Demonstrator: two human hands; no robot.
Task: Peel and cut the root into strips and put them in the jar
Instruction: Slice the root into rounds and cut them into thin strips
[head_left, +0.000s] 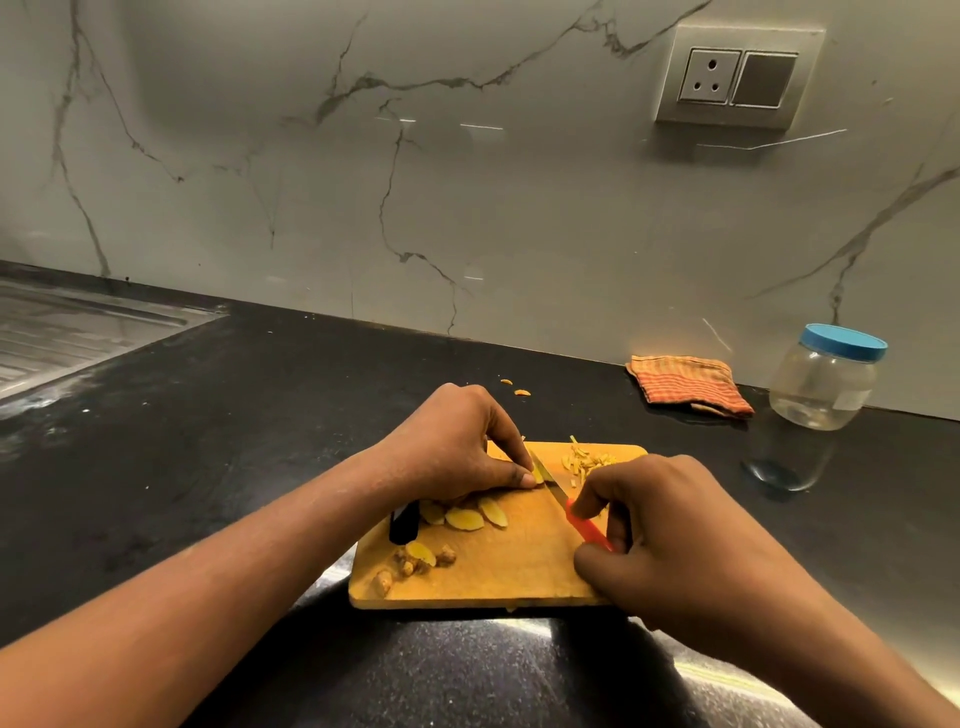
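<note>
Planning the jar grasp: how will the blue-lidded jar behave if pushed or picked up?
The jar looks empty and clear, probably plastic, so likely light and apt to slide when pushed. Its smooth, bulging wall may be slippery; the blue lid might give a surer hold.

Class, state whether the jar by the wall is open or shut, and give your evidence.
Shut: the blue lid sits on top of the upright jar, covering its mouth.

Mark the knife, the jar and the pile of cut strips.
knife (587, 527): head view, exposed stretch of its red handle.
jar (823, 387): head view, clear wall, midway up.
pile of cut strips (587, 460): head view, middle of the heap.
</note>
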